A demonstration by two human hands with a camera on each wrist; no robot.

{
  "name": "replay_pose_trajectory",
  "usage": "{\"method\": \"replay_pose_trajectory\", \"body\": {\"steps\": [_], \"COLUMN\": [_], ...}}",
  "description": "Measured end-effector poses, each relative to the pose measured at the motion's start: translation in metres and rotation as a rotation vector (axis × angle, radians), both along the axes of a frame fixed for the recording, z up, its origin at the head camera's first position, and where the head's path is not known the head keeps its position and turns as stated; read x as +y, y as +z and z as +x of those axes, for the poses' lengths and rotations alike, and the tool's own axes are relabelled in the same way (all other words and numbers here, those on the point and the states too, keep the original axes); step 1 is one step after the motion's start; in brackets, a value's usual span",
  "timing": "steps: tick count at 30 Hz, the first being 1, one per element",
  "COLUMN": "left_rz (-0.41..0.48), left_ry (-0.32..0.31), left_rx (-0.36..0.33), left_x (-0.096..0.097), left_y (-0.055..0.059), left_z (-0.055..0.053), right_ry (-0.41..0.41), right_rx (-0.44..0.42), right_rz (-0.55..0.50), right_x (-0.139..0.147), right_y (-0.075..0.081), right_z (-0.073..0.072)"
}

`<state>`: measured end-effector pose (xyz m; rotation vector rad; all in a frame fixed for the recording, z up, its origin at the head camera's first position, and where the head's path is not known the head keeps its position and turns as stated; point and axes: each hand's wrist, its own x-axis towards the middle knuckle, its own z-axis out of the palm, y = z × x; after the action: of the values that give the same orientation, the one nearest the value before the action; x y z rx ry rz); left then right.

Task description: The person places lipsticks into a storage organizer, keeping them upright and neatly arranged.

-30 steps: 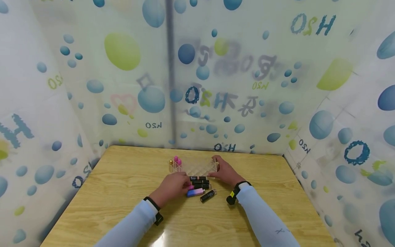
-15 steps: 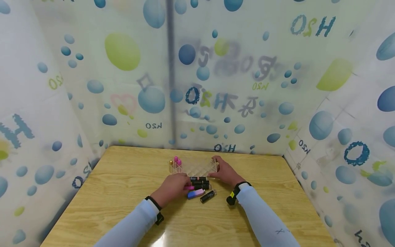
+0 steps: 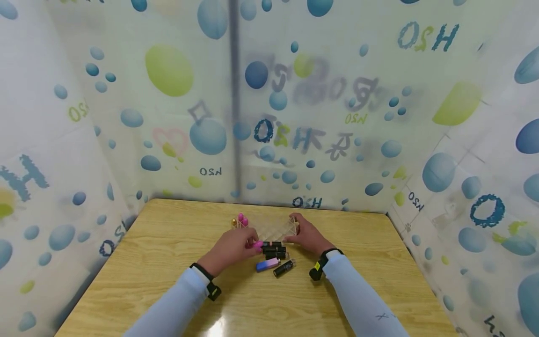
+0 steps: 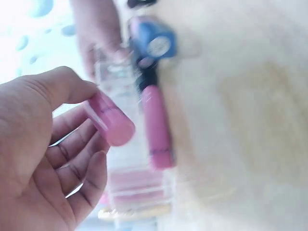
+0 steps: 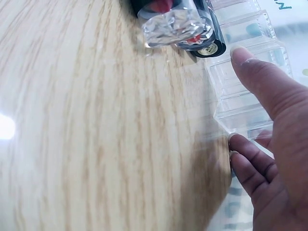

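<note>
My left hand [image 3: 233,248] pinches a pink lipstick [image 4: 111,120] between thumb and fingers, in front of the left part of a clear lipstick organizer [image 3: 273,229]. In the left wrist view the lipstick is tilted, its round end toward the camera. My right hand [image 3: 310,235] grips the organizer's right end, with the thumb on the near side and fingers around the end. Two pink lipsticks [image 3: 243,219] and a gold one [image 3: 234,222] stand in the organizer's left end. Its compartments toward the right look see-through in the right wrist view.
Several black lipsticks [image 3: 275,255] lie in front of the organizer. Nearer are a blue-and-pink lipstick [image 3: 267,265] and a black one with a clear end [image 3: 284,268]. The wooden table [image 3: 337,299] meets a patterned curtain [image 3: 202,140] at the back.
My left hand has lifted the pink lipstick from beside the black ones and brought it up toward the organizer. My right hand has stayed on the organizer's end.
</note>
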<state>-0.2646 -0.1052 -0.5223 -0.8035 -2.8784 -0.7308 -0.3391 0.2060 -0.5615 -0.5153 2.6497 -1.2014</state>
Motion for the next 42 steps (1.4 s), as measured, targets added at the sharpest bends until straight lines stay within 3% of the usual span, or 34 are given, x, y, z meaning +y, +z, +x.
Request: {"method": "replay_pose_trajectory", "body": {"steps": [5, 12, 18, 24, 31, 42], "left_rz": [0.034, 0.063, 0.172, 0.199, 0.135, -0.008], "left_ry": [0.066, 0.164, 0.222, 0.262, 0.277, 0.244], "left_rx": [0.036, 0.110, 0.079, 0.053, 0.028, 0.107], "left_x": [-0.012, -0.025, -0.033, -0.038, -0.039, -0.037], "left_y": [0.017, 0.027, 0.028, 0.027, 0.019, 0.012], "left_z": [-0.008, -0.022, -0.028, -0.034, -0.037, -0.036], "right_ry": [0.008, 0.012, 0.011, 0.014, 0.027, 0.014], "right_rx": [-0.002, 0.007, 0.000, 0.012, 0.015, 0.019], "right_rz": [-0.010, -0.011, 0.002, 0.006, -0.002, 0.010], "right_x": [0.002, 0.002, 0.002, 0.002, 0.003, 0.002], "right_y": [0.000, -0.005, -0.007, -0.007, -0.004, -0.002], "right_z": [0.000, -0.004, -0.004, -0.004, -0.004, -0.002]}}
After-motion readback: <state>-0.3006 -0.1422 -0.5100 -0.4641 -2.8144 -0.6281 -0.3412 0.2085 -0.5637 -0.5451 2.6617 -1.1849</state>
